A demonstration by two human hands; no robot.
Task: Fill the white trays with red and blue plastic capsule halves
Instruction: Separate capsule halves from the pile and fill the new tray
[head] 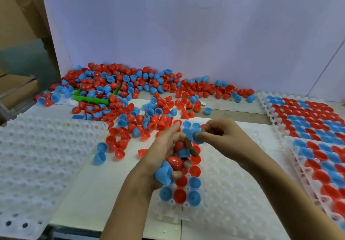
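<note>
My left hand (160, 152) hovers over the middle white tray (233, 198) and grips a handful of red and blue capsule halves (174, 162), its index finger stretched out. Just right of it, my right hand (216, 133) pinches a single blue capsule half (192, 135) above the tray's far end. In the tray's left columns sit several red and blue halves (180, 195). A big loose pile of red and blue halves (134, 98) covers the table behind.
An empty white tray (37, 157) lies at the left. Filled trays (306, 120) are stacked at the right. A green box (93, 98) sits in the pile at the back left. A white wall closes the back; cardboard stands far left.
</note>
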